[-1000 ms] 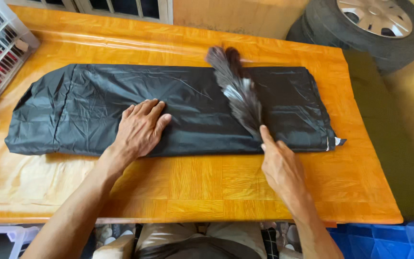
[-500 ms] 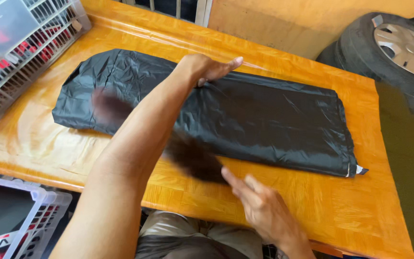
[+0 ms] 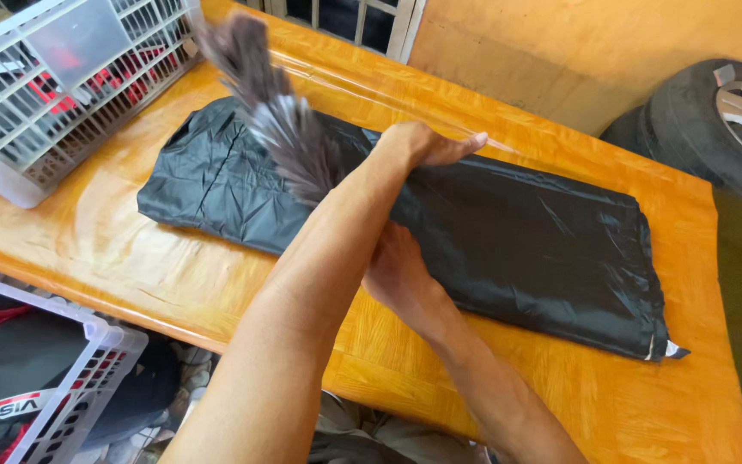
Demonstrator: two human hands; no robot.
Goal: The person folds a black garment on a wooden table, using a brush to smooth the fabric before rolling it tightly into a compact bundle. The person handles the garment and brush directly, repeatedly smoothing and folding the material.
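A folded black shiny fabric (image 3: 526, 249) lies lengthwise on an orange wooden table (image 3: 611, 395). My left hand (image 3: 427, 144) rests flat on the fabric's far edge near its middle, holding nothing, with the forearm crossing over my right hand. My right hand (image 3: 398, 277) sits at the fabric's near edge, partly hidden under that forearm, and grips the handle of a feather duster (image 3: 272, 112). The grey-brown feathers are blurred and reach up and left over the fabric's left end.
A white plastic slatted basket (image 3: 62, 94) stands on the table's far left corner. Another white basket (image 3: 96, 361) with dark clothes sits on the floor at lower left. A tyre with a wheel (image 3: 714, 129) leans beyond the table's right side.
The feather duster has swept from the fabric's right part across to its left end. My left hand shifted from the near middle to the far edge, and the arms now cross.
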